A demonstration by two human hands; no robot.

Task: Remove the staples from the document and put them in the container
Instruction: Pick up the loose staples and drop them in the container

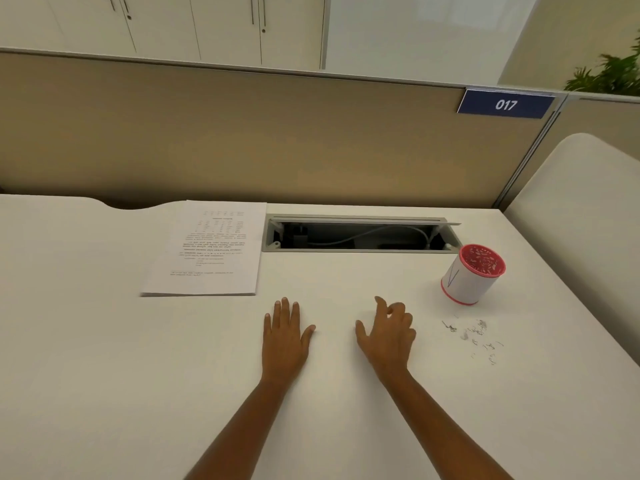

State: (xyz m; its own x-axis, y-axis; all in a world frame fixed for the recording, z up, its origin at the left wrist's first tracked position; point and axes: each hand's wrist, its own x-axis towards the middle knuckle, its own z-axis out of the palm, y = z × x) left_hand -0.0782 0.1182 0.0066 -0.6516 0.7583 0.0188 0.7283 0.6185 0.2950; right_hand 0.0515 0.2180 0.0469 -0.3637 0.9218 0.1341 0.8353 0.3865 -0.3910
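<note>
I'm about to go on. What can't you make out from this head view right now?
All in the head view:
Document: any staples left in it are too small to see, and its print is blurred.
Loose staples on the desk: too small and smeared to count.
Container: the white flecks inside may be staples or holes in its wall.
Right hand: curled, so whether it pinches a staple is hidden.

Bare white surface [86, 341] opens toward 9 o'clock. A white paper stack [207, 251] blocks 11, an open grey cable hatch [360, 233] 12, a red-rimmed white container [467, 282] and loose staples [479, 329] 2.
</note>
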